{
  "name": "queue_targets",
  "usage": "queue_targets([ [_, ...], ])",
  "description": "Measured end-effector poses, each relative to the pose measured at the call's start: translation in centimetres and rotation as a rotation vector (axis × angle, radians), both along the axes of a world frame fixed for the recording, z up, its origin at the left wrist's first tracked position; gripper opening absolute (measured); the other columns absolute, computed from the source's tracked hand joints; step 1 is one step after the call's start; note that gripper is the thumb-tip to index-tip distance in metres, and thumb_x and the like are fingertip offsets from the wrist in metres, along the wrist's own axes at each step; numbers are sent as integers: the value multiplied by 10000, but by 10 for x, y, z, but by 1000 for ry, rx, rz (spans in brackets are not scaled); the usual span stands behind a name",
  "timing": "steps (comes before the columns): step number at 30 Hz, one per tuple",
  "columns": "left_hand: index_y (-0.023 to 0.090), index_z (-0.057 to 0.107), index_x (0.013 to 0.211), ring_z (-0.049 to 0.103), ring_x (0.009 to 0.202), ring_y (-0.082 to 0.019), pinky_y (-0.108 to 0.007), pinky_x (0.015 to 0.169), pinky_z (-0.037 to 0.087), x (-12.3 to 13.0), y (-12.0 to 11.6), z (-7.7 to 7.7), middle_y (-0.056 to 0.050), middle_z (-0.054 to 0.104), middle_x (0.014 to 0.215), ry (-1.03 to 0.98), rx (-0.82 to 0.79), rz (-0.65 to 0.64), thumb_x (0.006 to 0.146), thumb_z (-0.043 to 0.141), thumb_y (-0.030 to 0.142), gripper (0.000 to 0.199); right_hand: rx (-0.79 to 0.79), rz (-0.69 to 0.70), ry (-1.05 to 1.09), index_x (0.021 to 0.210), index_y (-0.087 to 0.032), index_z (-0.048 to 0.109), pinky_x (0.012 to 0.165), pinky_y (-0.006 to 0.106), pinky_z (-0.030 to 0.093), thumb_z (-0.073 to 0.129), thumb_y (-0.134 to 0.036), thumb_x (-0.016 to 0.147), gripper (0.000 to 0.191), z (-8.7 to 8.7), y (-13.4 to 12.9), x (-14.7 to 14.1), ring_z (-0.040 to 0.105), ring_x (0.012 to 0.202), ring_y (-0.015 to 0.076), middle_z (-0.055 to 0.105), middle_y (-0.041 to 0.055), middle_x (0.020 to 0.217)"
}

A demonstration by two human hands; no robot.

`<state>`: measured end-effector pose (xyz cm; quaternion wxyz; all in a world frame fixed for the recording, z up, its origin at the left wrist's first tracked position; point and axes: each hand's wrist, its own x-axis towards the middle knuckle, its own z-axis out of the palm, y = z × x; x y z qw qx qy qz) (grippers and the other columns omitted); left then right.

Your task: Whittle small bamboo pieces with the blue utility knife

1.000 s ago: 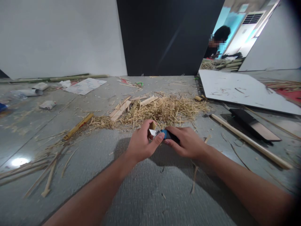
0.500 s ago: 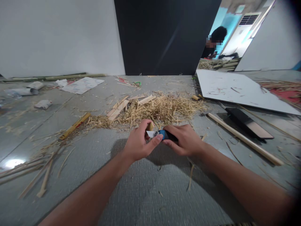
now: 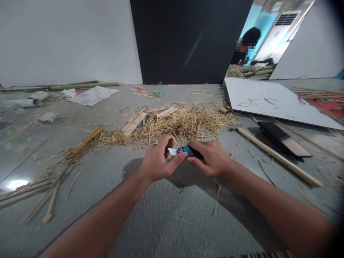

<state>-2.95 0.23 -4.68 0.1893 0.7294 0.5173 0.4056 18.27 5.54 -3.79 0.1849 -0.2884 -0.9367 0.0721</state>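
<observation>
A utility knife (image 3: 194,153) with a blue and black handle is gripped in my right hand (image 3: 213,157), its blade pointing left. My left hand (image 3: 158,159) is curled round a small yellowish bamboo piece (image 3: 172,143), mostly hidden by the fingers. The left thumb rests against the front of the knife, and the blade lies beside the bamboo piece. Just beyond both hands spreads a heap of straw-coloured shavings (image 3: 188,122), with flat wood strips (image 3: 135,123) at its left.
A yellow tool (image 3: 84,143) and thin strips lie at the left. At the right are a pole (image 3: 279,157), a black flat object (image 3: 283,139) and a white board (image 3: 276,102). A black panel (image 3: 188,43) stands ahead; a person (image 3: 248,41) is behind it.
Both hands and the knife have shifted very slightly. The bamboo piece is turned a little and sits more behind the left fingers.
</observation>
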Motion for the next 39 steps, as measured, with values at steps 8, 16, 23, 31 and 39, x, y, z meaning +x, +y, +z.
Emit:
queue_targets([
  [8, 222, 478, 939, 379, 483, -77, -235, 476, 258, 4, 3, 1, 73, 394, 614, -31, -27, 40, 791, 664, 505, 370, 141, -118, -75, 907, -180, 532, 550, 305, 174, 347, -621, 927, 479, 0, 3, 1, 454, 563, 149, 588, 36, 703],
  [16, 221, 478, 864, 362, 506, -101, -255, 502, 231, 7, 5, 4, 75, 370, 561, -35, -72, 144, 789, 625, 603, 416, 258, -205, -93, 903, -183, 530, 547, 313, 156, 337, -630, 926, 488, 2, 3, 1, 483, 554, 166, 617, 59, 703],
  [23, 214, 438, 767, 361, 521, -109, -259, 521, 229, 8, 4, 6, 58, 395, 573, -46, -102, 242, 831, 545, 634, 437, 273, -359, -51, 918, -175, 551, 531, 300, 162, 330, -624, 935, 501, -4, 2, -1, 512, 551, 178, 614, 63, 682],
  [31, 215, 473, 893, 425, 536, -127, -257, 522, 250, -1, 9, -1, 57, 432, 619, -6, -162, 287, 767, 588, 677, 493, 222, -339, 13, 917, -171, 558, 519, 286, 191, 371, -593, 933, 462, -10, 4, 0, 516, 536, 174, 608, 57, 651],
  [39, 220, 496, 1006, 478, 575, -126, -247, 526, 296, 2, 7, -7, 50, 512, 670, -36, -166, 159, 765, 659, 544, 435, 128, -164, -75, 923, -173, 532, 542, 290, 207, 394, -544, 935, 396, -6, -5, -5, 549, 578, 172, 636, 55, 723],
])
